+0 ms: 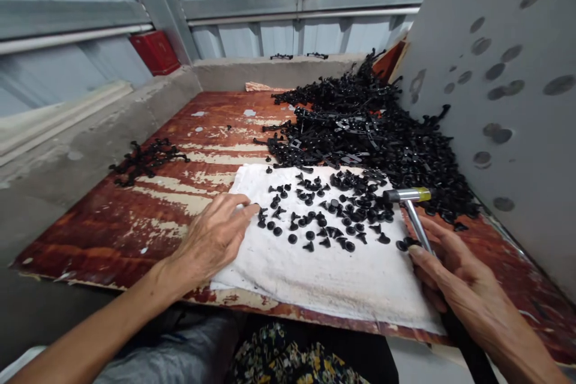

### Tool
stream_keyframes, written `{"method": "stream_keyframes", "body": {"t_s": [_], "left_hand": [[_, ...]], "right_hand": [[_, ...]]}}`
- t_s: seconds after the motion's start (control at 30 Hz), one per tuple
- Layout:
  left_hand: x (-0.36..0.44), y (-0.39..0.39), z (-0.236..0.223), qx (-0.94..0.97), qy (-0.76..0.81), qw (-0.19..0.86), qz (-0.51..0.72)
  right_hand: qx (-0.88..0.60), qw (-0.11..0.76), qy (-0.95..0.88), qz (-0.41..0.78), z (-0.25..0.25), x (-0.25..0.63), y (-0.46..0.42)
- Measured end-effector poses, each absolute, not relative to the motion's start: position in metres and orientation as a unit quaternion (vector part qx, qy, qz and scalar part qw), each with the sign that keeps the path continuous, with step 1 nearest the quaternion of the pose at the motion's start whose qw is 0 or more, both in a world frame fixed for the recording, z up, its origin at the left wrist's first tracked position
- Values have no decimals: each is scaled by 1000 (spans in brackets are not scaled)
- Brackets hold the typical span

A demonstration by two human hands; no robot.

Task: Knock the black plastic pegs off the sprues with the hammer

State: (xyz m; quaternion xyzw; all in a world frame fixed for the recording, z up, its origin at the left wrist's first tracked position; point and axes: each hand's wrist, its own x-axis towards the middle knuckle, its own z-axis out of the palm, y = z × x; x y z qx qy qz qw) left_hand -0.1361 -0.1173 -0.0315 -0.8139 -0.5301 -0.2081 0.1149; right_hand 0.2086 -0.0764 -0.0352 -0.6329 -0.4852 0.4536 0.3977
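My right hand point(454, 279) is closed round the metal shaft of a small hammer point(407, 195), whose silver head with a yellow end hangs just above the right side of a white cloth point(324, 276). Several small black plastic parts point(333, 210) lie scattered over the cloth's upper half. My left hand point(216, 234) rests on the cloth's left edge, fingers stretched toward the nearest black parts; whether a part is under the fingertips is hidden.
A big heap of black plastic pieces point(360, 126) covers the back right of the worn red board point(148, 222). A smaller cluster point(144, 159) lies at the left. A grey panel point(508, 102) leans on the right. Concrete ledges border the board's back and left.
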Motion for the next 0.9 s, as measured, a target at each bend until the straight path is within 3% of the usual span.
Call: {"method": "stream_keyframes", "body": {"t_s": [0.33,0.63,0.9], "left_hand": [[-125,-144,-34,-824,-514,13,-238],[-137,-111,-38,-841,-510,81,-163],[-150,-142,-46,-832,-505,107,-203]], "right_hand": [[-634,380,-487,465,-45,217,-76],[-610,408,-478,483,-49,216,-80],[-647,383,-452,479,-39,214,-77]]}}
